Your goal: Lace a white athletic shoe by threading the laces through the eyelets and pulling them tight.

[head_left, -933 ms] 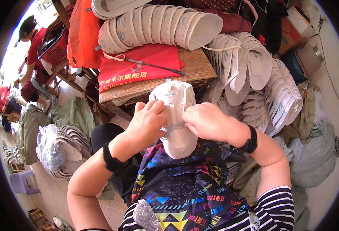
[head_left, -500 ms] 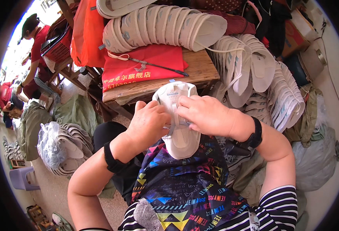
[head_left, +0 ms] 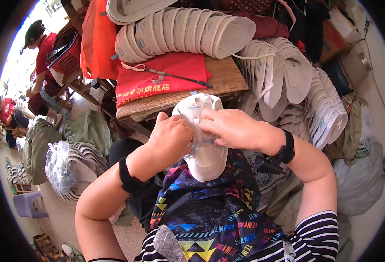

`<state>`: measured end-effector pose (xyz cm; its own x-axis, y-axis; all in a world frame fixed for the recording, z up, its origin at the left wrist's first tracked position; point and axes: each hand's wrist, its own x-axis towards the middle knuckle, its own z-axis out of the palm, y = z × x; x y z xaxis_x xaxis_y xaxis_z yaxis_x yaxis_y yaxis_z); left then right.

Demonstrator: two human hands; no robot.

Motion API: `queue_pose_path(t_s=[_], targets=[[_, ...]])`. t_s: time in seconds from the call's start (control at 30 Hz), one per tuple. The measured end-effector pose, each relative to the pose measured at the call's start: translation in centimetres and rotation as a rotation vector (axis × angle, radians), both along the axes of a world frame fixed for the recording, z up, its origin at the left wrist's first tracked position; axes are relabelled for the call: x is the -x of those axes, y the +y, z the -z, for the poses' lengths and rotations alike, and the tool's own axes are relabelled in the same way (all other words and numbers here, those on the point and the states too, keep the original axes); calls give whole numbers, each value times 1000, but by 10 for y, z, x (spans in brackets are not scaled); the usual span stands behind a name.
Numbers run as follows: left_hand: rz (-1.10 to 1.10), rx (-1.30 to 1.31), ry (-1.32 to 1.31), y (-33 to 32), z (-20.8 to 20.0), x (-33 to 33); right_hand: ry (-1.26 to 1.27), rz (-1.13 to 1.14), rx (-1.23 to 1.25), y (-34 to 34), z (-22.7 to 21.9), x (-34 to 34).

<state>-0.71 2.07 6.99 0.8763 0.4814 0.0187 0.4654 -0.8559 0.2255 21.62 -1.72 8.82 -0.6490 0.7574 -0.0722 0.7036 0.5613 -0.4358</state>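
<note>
A white shoe upper [head_left: 204, 166] stands over my lap with its rounded toe toward me and its opening toward the wooden bench. My left hand [head_left: 169, 133] is closed on its left edge, fingers curled in at the middle. From the other side my right hand [head_left: 234, 129] pinches the right edge near the lace area. Whether a lace lies between my fingers is hidden. A dark patterned apron [head_left: 201, 209] covers my lap beneath the shoe upper.
Ahead, the wooden bench [head_left: 227, 78] bears a red bag [head_left: 157, 89], a thin dark rod [head_left: 177, 76] and a row of nested shoe uppers [head_left: 170, 32]. More stacked uppers [head_left: 288, 74] hang at right. Bagged uppers [head_left: 72, 168] and a purple stool [head_left: 30, 204] stand left. Another person [head_left: 44, 52] works far left.
My hands stay on the shoe upper, with only slight shifts of the fingers and left wrist. The view has moved a little. The far-left person's arm has shifted.
</note>
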Motion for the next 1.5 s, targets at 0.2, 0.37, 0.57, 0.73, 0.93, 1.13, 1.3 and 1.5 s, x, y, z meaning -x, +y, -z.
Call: queue_pose_path(t_s=[0.2,0.37,0.57,0.73,0.93,1.13,1.3,1.5], targets=[[-27,-3,-35,1,3,-3,106,2,-131,-7,15,-8],[-45,-22,-59,-3,-1,-2,170,12,-235,-14,23,-12],[-80,-62,-158,-15,2,6,110,16,-413,-3,15,7],[-81,47,-271,-15,13,20,343,118,-306,7,41,33],[-110,32,-337,-15,23,17,113,86,-220,8,32,41],[-149,16,-260,-14,18,15,17,85,-218,12,35,43],[-89,0,-311,-10,14,16,0,89,-63,25,31,46],[-81,3,-380,-15,18,20,-73,104,59,32,20,51]])
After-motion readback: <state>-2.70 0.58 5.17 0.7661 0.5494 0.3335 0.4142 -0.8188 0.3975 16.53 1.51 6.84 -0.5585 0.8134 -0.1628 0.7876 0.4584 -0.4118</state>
